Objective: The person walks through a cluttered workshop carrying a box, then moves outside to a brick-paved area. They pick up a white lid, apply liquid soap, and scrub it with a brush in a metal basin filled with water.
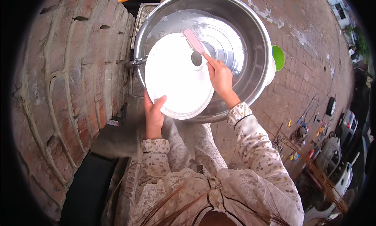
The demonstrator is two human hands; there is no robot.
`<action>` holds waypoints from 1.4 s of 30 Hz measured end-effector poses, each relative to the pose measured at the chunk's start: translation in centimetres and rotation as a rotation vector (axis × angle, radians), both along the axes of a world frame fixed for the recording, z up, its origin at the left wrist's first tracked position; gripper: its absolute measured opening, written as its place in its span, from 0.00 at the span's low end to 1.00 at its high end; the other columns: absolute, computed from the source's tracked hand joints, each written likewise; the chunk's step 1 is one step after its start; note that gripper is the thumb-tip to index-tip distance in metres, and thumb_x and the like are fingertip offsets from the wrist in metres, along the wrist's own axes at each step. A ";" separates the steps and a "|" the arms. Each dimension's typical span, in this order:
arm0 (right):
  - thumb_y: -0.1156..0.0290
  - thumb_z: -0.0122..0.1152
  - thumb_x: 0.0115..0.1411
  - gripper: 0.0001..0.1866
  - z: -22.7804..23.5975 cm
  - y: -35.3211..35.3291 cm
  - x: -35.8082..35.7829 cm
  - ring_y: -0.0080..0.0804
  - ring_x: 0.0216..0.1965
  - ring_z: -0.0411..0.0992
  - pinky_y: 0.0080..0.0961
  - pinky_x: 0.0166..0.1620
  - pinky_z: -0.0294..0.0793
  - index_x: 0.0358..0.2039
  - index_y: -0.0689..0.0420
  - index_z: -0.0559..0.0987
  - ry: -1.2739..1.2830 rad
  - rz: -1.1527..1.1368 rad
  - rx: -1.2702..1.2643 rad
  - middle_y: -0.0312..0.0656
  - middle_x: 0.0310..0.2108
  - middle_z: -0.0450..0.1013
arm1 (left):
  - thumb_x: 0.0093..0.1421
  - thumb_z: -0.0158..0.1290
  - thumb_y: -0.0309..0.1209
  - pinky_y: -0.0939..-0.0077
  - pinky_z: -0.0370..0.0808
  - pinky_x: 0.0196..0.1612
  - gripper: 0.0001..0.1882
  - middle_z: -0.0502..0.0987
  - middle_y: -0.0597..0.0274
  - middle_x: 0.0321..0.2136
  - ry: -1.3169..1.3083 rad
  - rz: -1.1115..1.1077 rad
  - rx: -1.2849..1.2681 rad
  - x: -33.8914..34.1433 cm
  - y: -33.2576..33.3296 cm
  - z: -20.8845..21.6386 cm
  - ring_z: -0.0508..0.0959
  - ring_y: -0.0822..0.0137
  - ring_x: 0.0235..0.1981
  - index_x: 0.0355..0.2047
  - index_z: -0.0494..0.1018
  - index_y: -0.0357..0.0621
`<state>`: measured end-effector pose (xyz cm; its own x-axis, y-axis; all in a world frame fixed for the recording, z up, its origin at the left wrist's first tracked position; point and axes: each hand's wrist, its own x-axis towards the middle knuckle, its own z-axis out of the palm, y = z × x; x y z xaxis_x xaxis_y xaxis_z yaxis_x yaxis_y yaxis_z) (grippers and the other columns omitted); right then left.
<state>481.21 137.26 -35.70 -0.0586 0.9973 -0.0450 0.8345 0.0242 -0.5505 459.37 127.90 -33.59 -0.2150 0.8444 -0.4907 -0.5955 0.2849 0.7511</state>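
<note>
From my remote seat, the largest thing I see is the brick wall (74,81) filling the left side, with paved ground (305,73) spreading away on the right. Between them I have a big round metal basin (254,50), shallow clear water (168,24) lying in its bottom. Patterned sleeves (254,140) reach up toward it from the lower edge of my view. A white round cover (176,77) is held over the basin's near left part, hiding a stretch of its rim; I cannot tell whether the two touch. The left hand (154,114) is partly closed on the cover's lower left edge, thumb on the upper face, the other fingers mostly hidden from me behind it. The right hand (221,77) is closed around the handle of a pink brush (194,41), index finger stretched along it. I see the brush head over the cover's upper right part, bristles turned toward it, though I cannot judge how firmly they press. A green bowl (278,57) shows just outside the basin's right rim. Smallest, I make out a dark round spot (196,59) on the cover, just beside the brush
</note>
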 end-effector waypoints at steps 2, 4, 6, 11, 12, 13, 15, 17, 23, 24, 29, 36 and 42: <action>0.70 0.56 0.57 0.21 0.7 1.0 4.3 0.36 0.18 0.67 0.32 0.23 0.69 0.50 0.35 0.73 -0.076 0.250 0.071 0.38 0.21 0.64 | 0.50 0.47 0.16 0.67 0.67 0.53 0.31 0.67 0.52 0.51 -0.033 -0.037 -0.024 -2.2 0.5 0.6 0.69 0.60 0.52 0.57 0.57 0.35; 0.70 0.55 0.56 0.23 1.6 2.7 7.6 0.33 0.18 0.66 0.27 0.22 0.69 0.52 0.32 0.71 -0.179 0.417 0.126 0.37 0.21 0.62 | 0.49 0.48 0.19 0.67 0.68 0.52 0.31 0.68 0.51 0.50 -0.120 -0.120 -0.062 -4.4 0.7 -0.1 0.70 0.59 0.51 0.56 0.57 0.34; 0.71 0.55 0.56 0.25 2.2 4.6 7.7 0.34 0.18 0.65 0.28 0.22 0.69 0.53 0.32 0.71 -0.176 0.499 0.150 0.37 0.21 0.62 | 0.47 0.48 0.19 0.68 0.68 0.51 0.31 0.69 0.51 0.48 -0.073 -0.117 -0.097 -5.6 0.7 -0.3 0.71 0.59 0.49 0.55 0.59 0.34; 0.73 0.56 0.55 0.26 3.5 6.2 7.3 0.34 0.18 0.65 0.28 0.23 0.69 0.53 0.34 0.70 -0.108 0.526 0.134 0.37 0.22 0.63 | 0.46 0.49 0.18 0.68 0.67 0.52 0.32 0.69 0.52 0.48 -0.062 -0.075 -0.012 -6.3 1.3 1.0 0.70 0.60 0.49 0.55 0.59 0.34; 0.74 0.56 0.55 0.26 3.3 5.3 8.2 0.34 0.18 0.65 0.29 0.23 0.68 0.53 0.34 0.71 -0.086 0.484 0.123 0.38 0.21 0.63 | 0.46 0.49 0.18 0.68 0.66 0.53 0.33 0.69 0.51 0.48 -0.074 -0.047 0.004 -6.3 1.2 1.2 0.70 0.59 0.50 0.56 0.59 0.34; 0.74 0.57 0.55 0.26 2.4 4.1 9.6 0.34 0.19 0.64 0.29 0.23 0.68 0.53 0.35 0.71 -0.071 0.440 0.109 0.38 0.21 0.62 | 0.46 0.50 0.19 0.67 0.65 0.54 0.33 0.68 0.51 0.50 -0.089 -0.018 0.032 -5.9 1.1 1.2 0.69 0.59 0.51 0.56 0.58 0.34; 0.76 0.57 0.54 0.27 2.1 2.4 10.5 0.34 0.19 0.64 0.31 0.24 0.68 0.53 0.35 0.72 -0.001 0.375 0.072 0.39 0.21 0.61 | 0.46 0.50 0.18 0.67 0.65 0.54 0.33 0.68 0.51 0.50 -0.084 0.017 0.045 -5.4 0.9 1.1 0.68 0.59 0.52 0.56 0.58 0.33; 0.76 0.57 0.54 0.26 1.7 2.8 9.7 0.34 0.19 0.64 0.31 0.25 0.68 0.53 0.36 0.72 0.007 0.355 0.105 0.39 0.20 0.61 | 0.46 0.50 0.18 0.67 0.65 0.54 0.33 0.67 0.52 0.50 -0.075 0.033 0.047 -5.5 0.8 0.9 0.68 0.59 0.52 0.56 0.58 0.33; 0.76 0.56 0.56 0.24 3.0 7.2 6.5 0.34 0.20 0.65 0.29 0.25 0.67 0.52 0.37 0.72 -0.006 0.380 0.205 0.39 0.21 0.63 | 0.47 0.50 0.16 0.67 0.64 0.55 0.32 0.67 0.53 0.52 -0.070 -0.030 0.064 -5.8 1.9 1.0 0.67 0.59 0.53 0.56 0.58 0.33; 0.76 0.55 0.56 0.24 3.0 7.3 6.6 0.34 0.20 0.65 0.29 0.25 0.67 0.52 0.38 0.72 0.019 0.370 0.195 0.39 0.21 0.63 | 0.47 0.49 0.16 0.67 0.64 0.55 0.32 0.67 0.53 0.52 -0.067 -0.033 0.072 -6.0 2.1 1.2 0.67 0.59 0.53 0.56 0.58 0.33; 0.77 0.54 0.57 0.23 0.1 1.4 5.8 0.36 0.21 0.65 0.29 0.28 0.68 0.53 0.41 0.72 0.119 0.113 0.133 0.40 0.21 0.65 | 0.49 0.48 0.17 0.63 0.64 0.57 0.32 0.65 0.51 0.53 -0.084 0.221 0.085 -2.6 2.3 1.4 0.66 0.57 0.54 0.57 0.57 0.35; 0.75 0.53 0.58 0.22 -2.1 -8.9 1.6 0.35 0.25 0.68 0.30 0.33 0.69 0.53 0.46 0.72 0.153 -0.233 0.104 0.42 0.24 0.68 | 0.47 0.49 0.15 0.64 0.63 0.56 0.32 0.67 0.55 0.51 -0.199 0.344 0.017 0.8 2.5 0.5 0.67 0.59 0.53 0.56 0.59 0.35; 0.76 0.52 0.58 0.21 -1.1 2.3 3.5 0.39 0.24 0.68 0.30 0.31 0.68 0.53 0.47 0.72 0.131 -0.020 0.100 0.44 0.24 0.68 | 0.50 0.48 0.18 0.62 0.64 0.56 0.29 0.66 0.53 0.51 -0.252 0.233 -0.023 -1.0 2.5 -0.3 0.67 0.58 0.53 0.55 0.59 0.34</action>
